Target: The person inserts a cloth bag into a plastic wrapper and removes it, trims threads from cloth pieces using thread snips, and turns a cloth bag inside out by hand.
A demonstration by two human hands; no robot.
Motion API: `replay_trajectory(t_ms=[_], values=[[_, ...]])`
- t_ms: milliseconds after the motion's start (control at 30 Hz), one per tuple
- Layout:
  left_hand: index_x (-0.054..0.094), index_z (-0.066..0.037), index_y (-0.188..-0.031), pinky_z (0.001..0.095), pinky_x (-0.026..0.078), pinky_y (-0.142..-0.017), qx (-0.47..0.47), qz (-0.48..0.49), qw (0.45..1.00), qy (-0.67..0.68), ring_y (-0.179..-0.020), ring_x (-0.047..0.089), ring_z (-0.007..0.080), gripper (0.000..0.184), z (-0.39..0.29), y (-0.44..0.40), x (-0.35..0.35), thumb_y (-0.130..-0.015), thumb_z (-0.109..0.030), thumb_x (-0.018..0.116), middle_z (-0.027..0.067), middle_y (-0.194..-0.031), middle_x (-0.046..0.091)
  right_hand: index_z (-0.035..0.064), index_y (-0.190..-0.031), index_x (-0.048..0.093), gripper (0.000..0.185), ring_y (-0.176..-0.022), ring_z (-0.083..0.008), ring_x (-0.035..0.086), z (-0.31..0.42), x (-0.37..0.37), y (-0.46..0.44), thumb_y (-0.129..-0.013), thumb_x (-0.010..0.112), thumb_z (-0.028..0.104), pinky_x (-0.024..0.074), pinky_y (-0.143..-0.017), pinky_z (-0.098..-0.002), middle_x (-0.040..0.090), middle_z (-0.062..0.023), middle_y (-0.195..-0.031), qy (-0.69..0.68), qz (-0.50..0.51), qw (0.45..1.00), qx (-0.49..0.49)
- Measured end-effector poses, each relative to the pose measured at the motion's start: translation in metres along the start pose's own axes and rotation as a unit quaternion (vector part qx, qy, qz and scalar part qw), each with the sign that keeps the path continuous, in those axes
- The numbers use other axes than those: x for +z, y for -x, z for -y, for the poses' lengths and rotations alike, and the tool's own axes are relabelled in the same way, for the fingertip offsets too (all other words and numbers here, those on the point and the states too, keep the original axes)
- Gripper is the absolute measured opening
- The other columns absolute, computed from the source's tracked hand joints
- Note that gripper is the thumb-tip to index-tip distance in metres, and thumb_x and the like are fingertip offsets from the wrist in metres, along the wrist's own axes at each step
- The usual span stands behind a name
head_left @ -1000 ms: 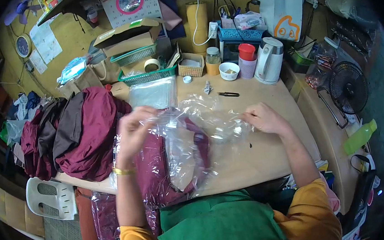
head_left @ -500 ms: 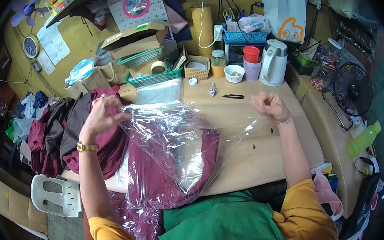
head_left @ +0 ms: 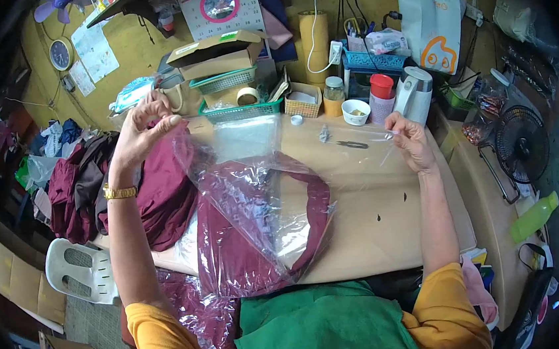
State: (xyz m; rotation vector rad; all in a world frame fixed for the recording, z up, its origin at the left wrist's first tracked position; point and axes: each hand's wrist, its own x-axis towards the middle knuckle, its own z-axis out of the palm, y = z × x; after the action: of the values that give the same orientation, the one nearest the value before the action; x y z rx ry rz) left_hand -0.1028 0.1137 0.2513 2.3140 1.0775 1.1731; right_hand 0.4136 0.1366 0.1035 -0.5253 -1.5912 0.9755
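A clear plastic bag (head_left: 284, 230) lies on the table with a folded maroon garment (head_left: 229, 245) inside, its upper part pulled up and stretched wide. Raised at the bag's left corner, my left hand (head_left: 143, 133) has its fingers curled toward the thumb, with the plastic running up to it. On the opposite side my right hand (head_left: 412, 143) pinches the thin, see-through plastic out to the right. Black thread snips (head_left: 352, 145) lie just left of my right hand, partly seen through the film.
More maroon garments (head_left: 161, 188) are heaped at left. Clear flat bags (head_left: 249, 134) lie behind the bag. Along the back stand a green basket (head_left: 241, 113), a jar (head_left: 334, 96), a white bowl (head_left: 356, 112) and a kettle (head_left: 413, 96). A white chair (head_left: 78, 272) stands left.
My left hand has lifted and turned, drawing the bag's left corner upward. My right hand has risen slightly, still pulling the film. The view has shifted a little.
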Motion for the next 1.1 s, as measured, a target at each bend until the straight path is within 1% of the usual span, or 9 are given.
replay_trajectory(t_ms=[100,233,300,433,500,567,833,967,1100], values=[[0.057,-0.006,-0.079,0.0266,0.041,-0.079,0.016,0.005,1.000,-0.026,-0.090,0.048,0.0129,0.031,0.000,-0.002,-0.001,-0.090,-0.031,0.072,0.0019,-0.096,0.052,0.0090,-0.081,0.062,0.014,-0.089,-0.0107,0.050,-0.003,0.004,0.000,-0.089,0.069,0.017,0.0409,-0.079,-0.0258,0.056,-0.0039,-0.107,-0.078,0.005,0.997,-0.027],[0.060,-0.009,-0.092,0.0317,0.046,-0.090,-0.001,-0.136,0.874,0.467,-0.090,0.055,0.0158,0.025,-0.016,-0.002,0.057,-0.093,-0.033,0.066,0.0020,-0.095,0.057,0.0094,-0.085,0.059,0.014,-0.076,-0.0116,0.048,-0.011,0.039,-0.003,-0.093,0.065,0.019,0.0431,-0.073,-0.0265,0.050,-0.0003,-0.085,-0.348,-0.104,0.930,-0.056],[0.056,-0.010,-0.092,0.0283,0.048,-0.071,-0.035,-0.177,0.890,0.419,-0.071,0.053,0.0113,0.022,-0.027,0.001,0.085,-0.092,-0.029,0.066,-0.0018,-0.081,0.053,0.0092,-0.087,0.058,0.013,-0.069,-0.0106,0.047,-0.014,0.053,-0.004,-0.094,0.064,0.019,0.0428,-0.067,-0.0249,0.046,0.0016,-0.077,-0.457,-0.141,0.877,-0.047],[0.049,-0.005,-0.108,0.0277,0.050,-0.064,-0.017,-0.063,0.994,0.089,-0.074,0.055,0.0094,0.027,-0.057,0.010,0.168,-0.086,0.001,0.063,-0.0004,-0.089,0.052,0.0075,-0.090,0.059,0.011,-0.050,-0.0027,0.030,0.027,0.144,-0.005,-0.095,0.063,0.016,0.0269,-0.046,-0.0201,0.034,0.0083,-0.063,-0.261,-0.127,0.957,-0.011],[0.043,-0.005,-0.125,0.0260,0.050,-0.071,-0.052,-0.006,0.991,0.125,-0.089,0.059,0.0114,0.049,-0.060,0.013,0.204,-0.083,0.006,0.064,0.0093,-0.100,0.056,0.0043,-0.090,0.061,0.008,-0.056,0.0006,0.036,0.039,0.177,0.001,-0.095,0.064,0.010,0.0302,-0.048,-0.0192,0.044,0.0091,-0.066,0.135,-0.078,0.987,-0.028],[0.039,-0.002,-0.130,0.0320,0.050,-0.080,0.032,-0.055,0.991,0.115,-0.095,0.060,0.0156,0.058,-0.051,0.018,0.231,-0.080,0.009,0.064,0.0127,-0.110,0.055,0.0029,-0.088,0.062,0.008,-0.059,0.0009,0.040,0.028,0.190,0.004,-0.094,0.064,0.008,0.0319,-0.050,-0.0187,0.049,0.0083,-0.069,0.098,-0.071,0.993,-0.020],[0.034,-0.001,-0.122,0.0461,0.045,-0.063,-0.031,-0.103,0.994,-0.011,-0.068,0.058,0.0383,0.043,-0.043,0.055,0.225,-0.085,0.001,0.055,0.0122,-0.065,0.053,0.0000,-0.095,0.058,0.007,-0.070,-0.0011,0.047,-0.004,0.160,0.005,-0.098,0.057,0.007,0.0389,-0.059,-0.0190,0.056,0.0027,-0.081,0.212,-0.266,0.940,-0.027],[0.035,-0.002,-0.115,0.0465,0.045,-0.062,-0.011,-0.110,0.994,0.019,-0.070,0.059,0.0393,0.038,-0.035,0.059,0.245,-0.084,0.001,0.057,0.0195,-0.078,0.054,-0.0003,-0.106,0.055,0.010,-0.083,-0.0215,0.066,0.017,0.212,0.015,-0.097,0.051,0.004,0.0502,-0.068,-0.0331,0.066,-0.0123,-0.094,0.351,-0.146,0.890,-0.253],[0.033,-0.003,-0.114,0.0437,0.047,-0.067,-0.102,-0.093,0.987,0.082,-0.079,0.058,0.0386,0.045,-0.049,0.067,0.236,-0.082,-0.004,0.065,0.0168,-0.088,0.053,0.0020,-0.107,0.056,0.012,-0.086,-0.0358,0.068,0.005,0.211,0.015,-0.095,0.051,0.002,0.0524,-0.070,-0.0418,0.067,-0.0201,-0.093,0.356,-0.094,0.923,-0.112]])
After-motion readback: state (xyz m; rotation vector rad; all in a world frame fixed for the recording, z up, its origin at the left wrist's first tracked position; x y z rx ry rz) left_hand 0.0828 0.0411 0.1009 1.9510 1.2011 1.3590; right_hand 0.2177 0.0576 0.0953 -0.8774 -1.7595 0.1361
